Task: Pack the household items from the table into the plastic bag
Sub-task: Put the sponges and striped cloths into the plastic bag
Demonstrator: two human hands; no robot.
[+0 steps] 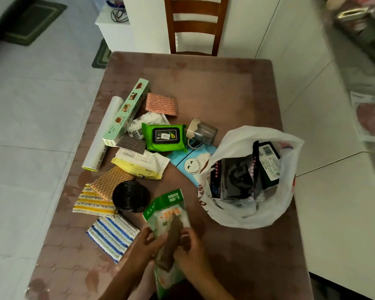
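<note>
Both hands hold a green-and-white packet low over the table's near edge, together with a brown scouring pad lying on top of it. My left hand grips the packet's left side and my right hand pinches the pad and the right side. The white plastic bag stands open to the right, with dark packets inside. Loose items lie to the left: a black bag roll, striped cloths, green wipes, a long box and a film roll.
The brown table fills the middle, and a wooden chair stands at its far end. A blue smiley pack and a small clear container lie beside the bag. A white counter runs along the right.
</note>
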